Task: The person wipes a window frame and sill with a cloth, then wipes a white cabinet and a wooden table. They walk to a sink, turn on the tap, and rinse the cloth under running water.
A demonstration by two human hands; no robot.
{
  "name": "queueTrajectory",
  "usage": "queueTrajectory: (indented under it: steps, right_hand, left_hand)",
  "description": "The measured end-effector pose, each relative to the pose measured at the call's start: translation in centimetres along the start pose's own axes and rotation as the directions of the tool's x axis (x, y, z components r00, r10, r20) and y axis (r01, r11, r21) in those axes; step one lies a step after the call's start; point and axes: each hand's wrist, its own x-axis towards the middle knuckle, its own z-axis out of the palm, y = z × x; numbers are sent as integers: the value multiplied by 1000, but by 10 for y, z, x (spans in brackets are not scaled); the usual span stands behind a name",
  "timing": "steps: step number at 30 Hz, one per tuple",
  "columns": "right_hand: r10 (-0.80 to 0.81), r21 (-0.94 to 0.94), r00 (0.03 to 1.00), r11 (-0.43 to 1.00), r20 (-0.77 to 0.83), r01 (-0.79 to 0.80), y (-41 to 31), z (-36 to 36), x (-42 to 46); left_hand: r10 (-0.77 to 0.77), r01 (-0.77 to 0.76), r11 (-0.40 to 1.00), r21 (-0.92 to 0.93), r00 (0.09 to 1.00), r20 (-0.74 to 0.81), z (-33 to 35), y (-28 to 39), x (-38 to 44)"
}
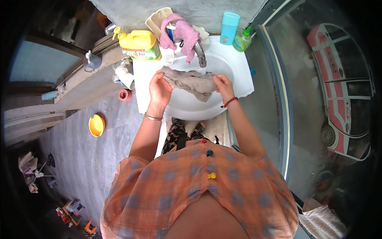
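My left hand point(160, 88) and my right hand point(223, 86) hold a grey-brown cloth point(191, 81) by its two ends, stretched over a white washbasin point(191, 107). A thin stream of water runs from the metal faucet point(200, 55) onto the cloth near my right hand. A pink cloth point(186, 35) hangs around the faucet's base. The fingertips of my left hand are partly hidden behind the cloth's edge. Folds hide some of the cloth's far side, and its lower corner hangs down into the basin.
On the basin's left rim stands a yellow pump jug point(138, 40). A turquoise container point(229, 27) and a green pump bottle point(242, 40) stand at the right rim. A yellow bowl point(97, 125) lies on the floor at left. A glass door frame point(276, 89) runs along the right.
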Motion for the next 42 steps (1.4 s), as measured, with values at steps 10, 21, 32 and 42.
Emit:
queueTrajectory:
  steps: [10,21,32,42]
  right_hand:
    - [-171,-474,947,832,273,287,37,6,12]
    - [-310,-649,924,660,224,379,66,82,9]
    - [-133,-946,945,93,299,312,30,-79,36]
    - [142,-858,860,250,490,448,80,-1,36]
  left_hand:
    - [-28,39,996,-85,990,135,30,27,-29]
    - [151,-119,983,-140,958,243,70,88,-65]
    - [-250,317,496,808,944,-216,-43,-4,-21]
    - [-509,577,777,252,811,-288,-33,-100,8]
